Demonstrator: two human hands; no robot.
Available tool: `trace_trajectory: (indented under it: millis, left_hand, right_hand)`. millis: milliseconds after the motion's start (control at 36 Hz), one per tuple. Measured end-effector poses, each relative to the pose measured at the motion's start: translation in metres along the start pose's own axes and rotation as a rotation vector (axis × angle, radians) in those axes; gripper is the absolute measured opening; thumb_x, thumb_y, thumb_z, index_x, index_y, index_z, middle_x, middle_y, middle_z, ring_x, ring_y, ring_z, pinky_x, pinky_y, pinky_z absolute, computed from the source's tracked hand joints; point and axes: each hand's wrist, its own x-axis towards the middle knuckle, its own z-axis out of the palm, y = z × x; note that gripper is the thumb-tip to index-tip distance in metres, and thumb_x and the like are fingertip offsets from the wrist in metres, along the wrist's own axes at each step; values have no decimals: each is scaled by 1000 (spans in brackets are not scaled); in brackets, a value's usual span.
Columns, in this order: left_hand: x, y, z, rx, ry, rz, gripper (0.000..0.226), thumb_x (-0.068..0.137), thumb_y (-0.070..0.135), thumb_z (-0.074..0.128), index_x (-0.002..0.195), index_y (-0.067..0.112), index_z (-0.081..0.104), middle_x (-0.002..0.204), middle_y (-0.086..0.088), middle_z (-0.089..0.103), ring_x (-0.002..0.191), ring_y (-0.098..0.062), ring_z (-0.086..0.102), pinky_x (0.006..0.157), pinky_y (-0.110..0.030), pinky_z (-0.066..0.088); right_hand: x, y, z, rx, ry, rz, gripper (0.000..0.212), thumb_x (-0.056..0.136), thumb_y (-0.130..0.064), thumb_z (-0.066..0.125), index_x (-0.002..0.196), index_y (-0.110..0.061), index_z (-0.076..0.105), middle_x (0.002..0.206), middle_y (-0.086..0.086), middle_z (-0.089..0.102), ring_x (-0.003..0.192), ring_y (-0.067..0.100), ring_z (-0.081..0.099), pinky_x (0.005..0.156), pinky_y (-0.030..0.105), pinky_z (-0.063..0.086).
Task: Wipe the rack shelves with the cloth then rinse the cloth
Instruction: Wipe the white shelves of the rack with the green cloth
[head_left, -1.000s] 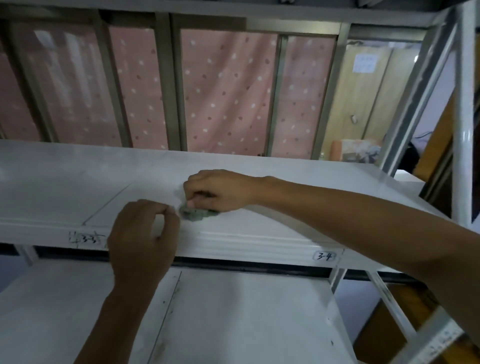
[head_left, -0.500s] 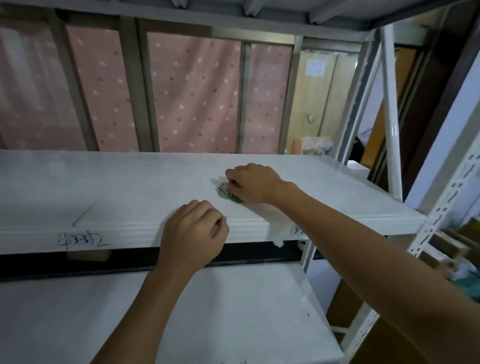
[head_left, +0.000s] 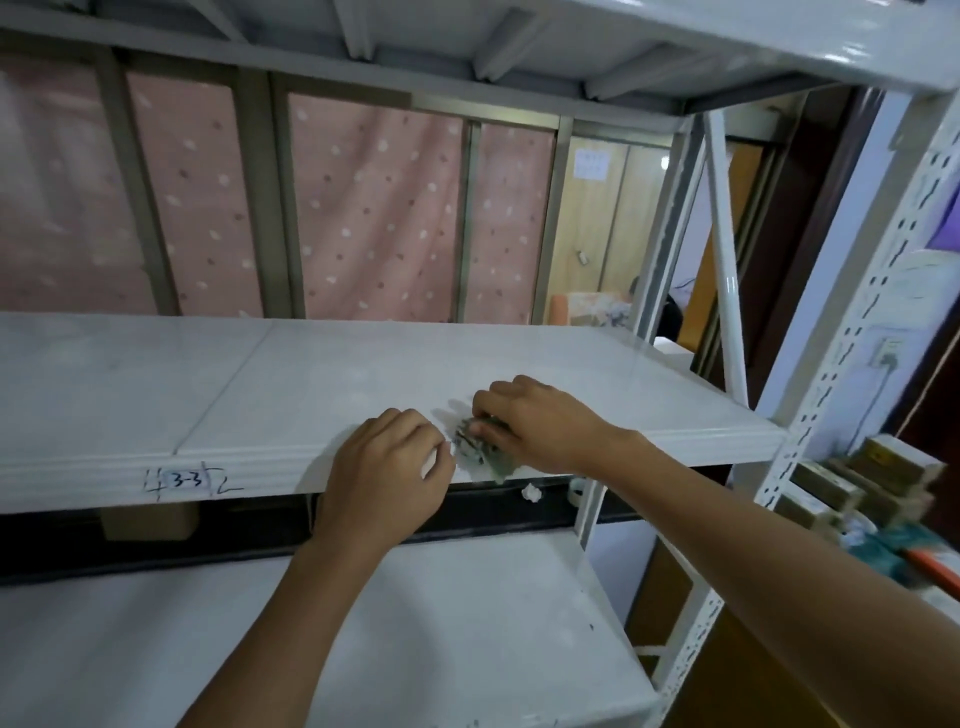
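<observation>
A white metal rack fills the view, with a middle shelf (head_left: 260, 395) at chest height and a lower shelf (head_left: 467, 649) beneath it. A small grey-green cloth (head_left: 480, 452) lies bunched at the front edge of the middle shelf. My right hand (head_left: 540, 431) presses down on the cloth, fingers curled over it. My left hand (head_left: 387, 478) rests on the shelf's front lip just left of the cloth, fingers curled under, nothing visibly in it.
The rack's white perforated upright (head_left: 831, 395) stands at the right. Stacked boxes (head_left: 862, 488) sit on a neighbouring rack further right. A pink dotted curtain (head_left: 374, 218) hangs behind. A crumpled white scrap (head_left: 531, 492) lies under the shelf edge. Another shelf (head_left: 467, 41) is overhead.
My right hand has slid the cloth from further back on the shelf toward the front edge. The left hand stays on the lip. My view has shifted right and back.
</observation>
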Motion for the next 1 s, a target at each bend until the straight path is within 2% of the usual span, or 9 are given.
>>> trace_trajectory:
  millis: [111,222,333,417,528,611,722,861,1000]
  left_hand:
    - [6,14,-6,-23,-137,-31,16,85,27,61,83,15,69,82,4,65,77,-19,59,67,-35,51]
    - [4,30,-14,-96,-298,-117,32,82,41,61,105,21,68,96,8,66,91,-16,60,79,-32,51]
    - [8,50,-34,-488,-254,-468,28,83,48,68,95,23,71,90,7,72,88,-19,66,77,-43,57]
    - [16,61,-50,-807,-211,-714,10,89,30,75,88,21,78,90,0,79,89,-21,74,83,-44,59]
    - [19,68,-73,-914,-128,-860,9,92,14,72,90,12,81,94,-10,79,95,-29,75,95,-51,58]
    - [17,66,-88,-904,-109,-936,11,92,17,73,92,9,80,95,-14,79,97,-33,75,98,-57,55]
    - [14,57,-111,-882,-85,-960,13,91,19,74,90,8,80,95,-18,78,97,-37,74,96,-61,55]
    - [1,36,-147,-965,-11,-1037,12,92,18,73,97,8,78,99,-12,79,99,-32,74,92,-51,59]
    - [-17,-1,-187,-1134,42,-1103,16,95,16,67,107,9,75,107,-11,78,100,-26,75,81,-39,58]
  right_hand:
    - [-11,-4,-7,43,13,-38,26,101,-41,43,97,-18,54,87,-2,55,78,21,48,70,40,46]
    - [-30,-11,-19,290,51,-18,20,102,-37,47,94,-20,53,82,-7,55,73,15,52,66,33,45]
    - [-41,-22,-38,665,129,141,20,102,-38,49,89,-25,56,73,-6,60,68,12,56,65,29,45]
    - [-38,-32,-49,1000,140,305,29,102,-42,48,83,-23,58,71,-11,59,67,8,54,67,27,42]
    - [-35,-46,-51,1342,-12,391,43,97,-57,45,106,-21,67,108,-6,72,105,10,67,94,32,50]
    - [-39,-59,-49,1436,-111,343,50,88,-63,56,118,-24,63,115,-4,70,108,14,67,90,38,55]
    - [-32,-84,-51,1363,-60,347,46,80,-32,81,120,-19,61,115,0,70,103,17,70,85,41,59]
    - [-9,-116,-65,1625,-28,413,25,91,-4,65,116,-5,65,108,13,72,98,30,71,74,42,60]
    - [19,-170,-70,1862,-110,517,22,98,-10,48,109,-3,67,101,15,72,91,30,72,61,37,60]
